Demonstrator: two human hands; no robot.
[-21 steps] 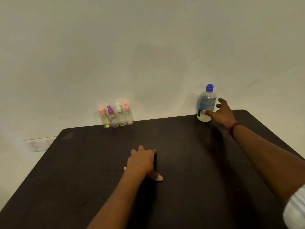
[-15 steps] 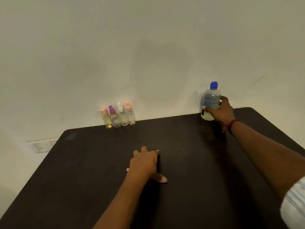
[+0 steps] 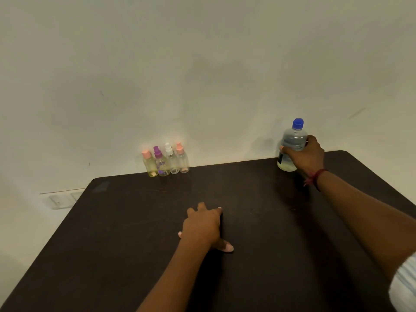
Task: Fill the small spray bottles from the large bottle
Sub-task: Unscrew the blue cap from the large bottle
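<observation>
Your right hand [image 3: 307, 157] was at the upper right of the frame, its fingers and thumb curled round the middle of the large bottle [image 3: 292, 140]. The bottle stood upright at the back edge of the dark table [image 3: 135, 244], close to the wall [image 3: 202, 64], with its blue cap [image 3: 298, 123] on and pale liquid showing in its lower part. A red thread [image 3: 319, 176] circled that wrist.

Your left hand [image 3: 202, 228] lay palm down on the table near the centre of the frame, fingers relaxed, thumb out to the side, holding nothing.

The four small spray bottles [image 3: 166, 162] stood in a tight row at the table's back edge, left of centre and well apart from both hands. Their tops, from left to right, were pink, purple, white and pink.
</observation>
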